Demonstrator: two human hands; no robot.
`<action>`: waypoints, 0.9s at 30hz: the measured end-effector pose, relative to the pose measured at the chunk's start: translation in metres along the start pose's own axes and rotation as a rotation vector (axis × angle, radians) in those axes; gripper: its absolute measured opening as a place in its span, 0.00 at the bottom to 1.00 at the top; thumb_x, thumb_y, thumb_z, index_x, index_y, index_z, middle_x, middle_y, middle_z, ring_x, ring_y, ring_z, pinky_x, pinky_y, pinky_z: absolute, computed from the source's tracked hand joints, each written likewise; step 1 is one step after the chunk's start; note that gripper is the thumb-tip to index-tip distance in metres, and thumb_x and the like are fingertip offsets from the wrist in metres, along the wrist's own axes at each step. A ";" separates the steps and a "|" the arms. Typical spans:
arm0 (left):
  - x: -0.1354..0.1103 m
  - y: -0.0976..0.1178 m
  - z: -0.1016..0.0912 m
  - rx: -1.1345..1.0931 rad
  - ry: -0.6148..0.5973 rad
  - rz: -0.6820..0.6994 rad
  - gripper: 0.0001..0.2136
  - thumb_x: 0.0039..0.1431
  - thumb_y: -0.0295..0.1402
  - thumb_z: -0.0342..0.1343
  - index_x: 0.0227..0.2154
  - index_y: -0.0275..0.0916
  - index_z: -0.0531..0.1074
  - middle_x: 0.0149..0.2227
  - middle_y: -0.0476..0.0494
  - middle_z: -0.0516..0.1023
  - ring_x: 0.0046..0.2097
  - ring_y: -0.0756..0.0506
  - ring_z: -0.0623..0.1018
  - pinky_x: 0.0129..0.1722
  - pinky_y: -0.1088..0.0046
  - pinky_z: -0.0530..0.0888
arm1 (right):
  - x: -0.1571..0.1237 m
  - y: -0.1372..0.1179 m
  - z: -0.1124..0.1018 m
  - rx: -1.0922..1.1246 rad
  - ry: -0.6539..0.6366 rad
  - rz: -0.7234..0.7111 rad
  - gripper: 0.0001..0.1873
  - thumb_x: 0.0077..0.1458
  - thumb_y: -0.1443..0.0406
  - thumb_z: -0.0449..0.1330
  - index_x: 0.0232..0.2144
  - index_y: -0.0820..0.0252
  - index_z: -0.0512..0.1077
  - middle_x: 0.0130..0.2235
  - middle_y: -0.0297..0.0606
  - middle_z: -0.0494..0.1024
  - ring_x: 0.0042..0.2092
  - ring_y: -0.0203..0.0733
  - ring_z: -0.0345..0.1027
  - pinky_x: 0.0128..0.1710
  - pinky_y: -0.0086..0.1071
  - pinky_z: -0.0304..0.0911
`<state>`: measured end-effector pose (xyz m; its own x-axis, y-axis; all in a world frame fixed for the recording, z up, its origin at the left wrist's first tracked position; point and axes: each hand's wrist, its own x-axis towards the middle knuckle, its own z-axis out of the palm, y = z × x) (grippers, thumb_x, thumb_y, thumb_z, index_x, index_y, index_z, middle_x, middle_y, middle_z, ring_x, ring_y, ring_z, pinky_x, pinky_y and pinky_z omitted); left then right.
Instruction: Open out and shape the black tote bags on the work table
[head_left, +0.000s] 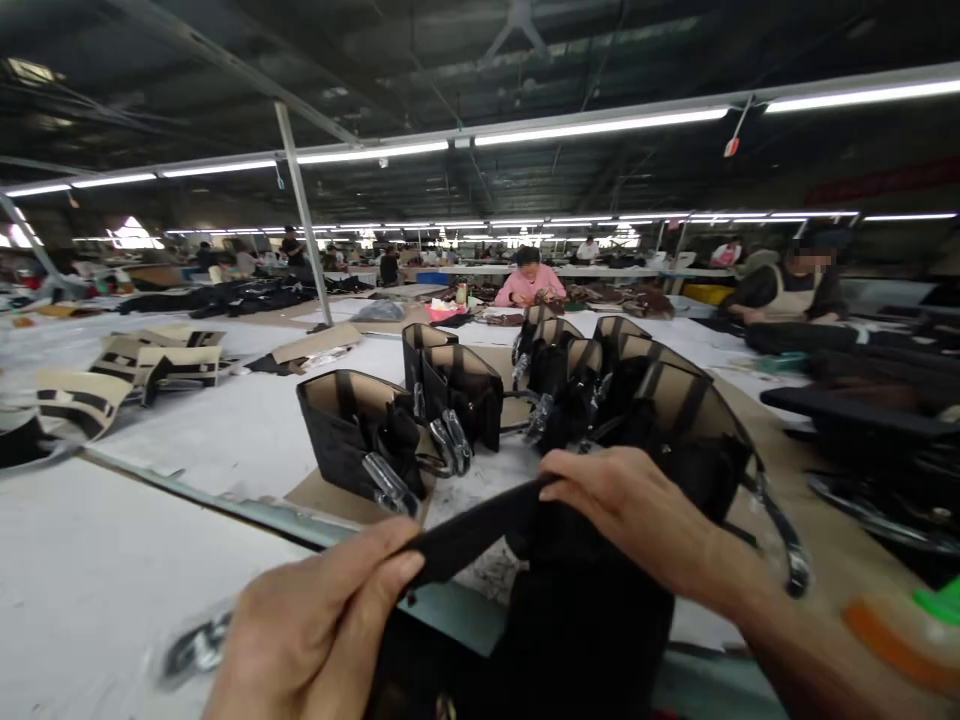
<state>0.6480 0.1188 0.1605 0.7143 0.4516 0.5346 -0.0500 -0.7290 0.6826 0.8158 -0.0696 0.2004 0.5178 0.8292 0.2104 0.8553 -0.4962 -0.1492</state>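
Pinching firmly, left hand (319, 610) and right hand (630, 505) hold a black band (472, 530) between them, near the edge of the white table (225, 430); open-topped black bags (330, 430) stand just beyond!

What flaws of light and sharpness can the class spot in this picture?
Head view: a tube light glares white against the dark ceiling; head view: the black strip pinched by the left hand and right hand is so dark that little surface detail shows; head view: the dark piece at lower left is blurred.
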 end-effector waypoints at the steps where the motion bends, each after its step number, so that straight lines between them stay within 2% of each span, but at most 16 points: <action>1: 0.011 0.007 0.012 -0.023 -0.016 -0.015 0.12 0.48 0.41 0.53 0.33 0.45 0.76 0.28 0.52 0.78 0.25 0.48 0.75 0.21 0.80 0.70 | 0.006 0.014 -0.007 -0.053 0.021 0.026 0.13 0.57 0.58 0.46 0.27 0.55 0.65 0.22 0.30 0.68 0.26 0.35 0.63 0.27 0.27 0.49; 3: 0.030 0.016 0.038 -0.075 -0.010 -0.087 0.13 0.50 0.40 0.52 0.33 0.40 0.76 0.30 0.50 0.78 0.29 0.46 0.75 0.26 0.78 0.71 | 0.023 0.040 -0.014 -0.112 0.040 0.042 0.12 0.56 0.57 0.48 0.27 0.54 0.67 0.22 0.30 0.68 0.27 0.35 0.63 0.27 0.27 0.49; 5: 0.044 0.015 0.065 -0.145 -0.022 -0.163 0.14 0.51 0.40 0.50 0.33 0.37 0.75 0.30 0.49 0.78 0.31 0.46 0.74 0.29 0.78 0.70 | 0.044 0.065 -0.012 -0.133 0.041 0.020 0.12 0.56 0.58 0.49 0.27 0.54 0.68 0.24 0.30 0.70 0.29 0.36 0.64 0.29 0.27 0.49; 8: 0.056 -0.004 0.097 -0.235 -0.083 -0.286 0.13 0.51 0.38 0.50 0.34 0.36 0.75 0.31 0.49 0.77 0.34 0.46 0.73 0.34 0.77 0.69 | 0.072 0.096 0.009 -0.142 -0.073 0.002 0.10 0.53 0.58 0.52 0.28 0.56 0.69 0.28 0.32 0.72 0.35 0.40 0.66 0.31 0.27 0.51; 10: 0.059 -0.021 0.110 -0.292 -0.145 -0.362 0.14 0.52 0.38 0.50 0.35 0.35 0.74 0.31 0.48 0.77 0.34 0.46 0.73 0.33 0.76 0.69 | 0.083 0.109 0.024 -0.160 -0.162 0.015 0.08 0.50 0.59 0.55 0.30 0.57 0.69 0.31 0.35 0.73 0.37 0.43 0.66 0.32 0.28 0.52; 13: 0.061 -0.043 0.114 -0.346 -0.209 -0.430 0.16 0.52 0.40 0.49 0.37 0.35 0.73 0.30 0.47 0.76 0.33 0.46 0.73 0.31 0.76 0.68 | 0.087 0.117 0.033 -0.126 -0.142 0.026 0.10 0.49 0.62 0.56 0.37 0.55 0.67 0.36 0.35 0.73 0.40 0.44 0.65 0.34 0.29 0.53; 16: 0.061 -0.052 0.109 -0.348 -0.226 -0.447 0.17 0.52 0.42 0.50 0.38 0.36 0.73 0.31 0.48 0.76 0.33 0.47 0.72 0.31 0.77 0.68 | 0.080 0.120 0.028 -0.086 -0.089 0.128 0.11 0.51 0.62 0.54 0.38 0.55 0.66 0.37 0.36 0.73 0.40 0.42 0.65 0.33 0.30 0.53; 19: 0.061 -0.052 0.106 -0.356 -0.255 -0.466 0.17 0.52 0.42 0.50 0.38 0.37 0.73 0.32 0.48 0.76 0.35 0.46 0.72 0.33 0.77 0.68 | 0.075 0.125 0.025 -0.003 -0.115 0.195 0.09 0.52 0.61 0.51 0.34 0.56 0.68 0.35 0.35 0.73 0.37 0.41 0.65 0.32 0.29 0.53; 23: 0.061 -0.051 0.107 -0.369 -0.261 -0.460 0.16 0.52 0.42 0.50 0.39 0.38 0.73 0.32 0.49 0.76 0.36 0.46 0.71 0.34 0.78 0.67 | 0.074 0.132 0.027 0.052 -0.140 0.180 0.11 0.54 0.64 0.48 0.26 0.58 0.68 0.26 0.32 0.71 0.29 0.36 0.64 0.29 0.28 0.53; 27: 0.060 -0.050 0.110 -0.354 -0.258 -0.472 0.16 0.52 0.42 0.50 0.39 0.38 0.73 0.30 0.49 0.76 0.35 0.46 0.72 0.33 0.78 0.67 | 0.076 0.134 0.027 0.043 -0.132 0.173 0.13 0.53 0.63 0.47 0.24 0.60 0.68 0.22 0.30 0.69 0.26 0.35 0.62 0.27 0.27 0.52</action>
<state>0.7700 0.1257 0.1039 0.8583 0.5124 0.0295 0.1149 -0.2479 0.9619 0.9694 -0.0661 0.1707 0.6473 0.7605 0.0505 0.7509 -0.6250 -0.2135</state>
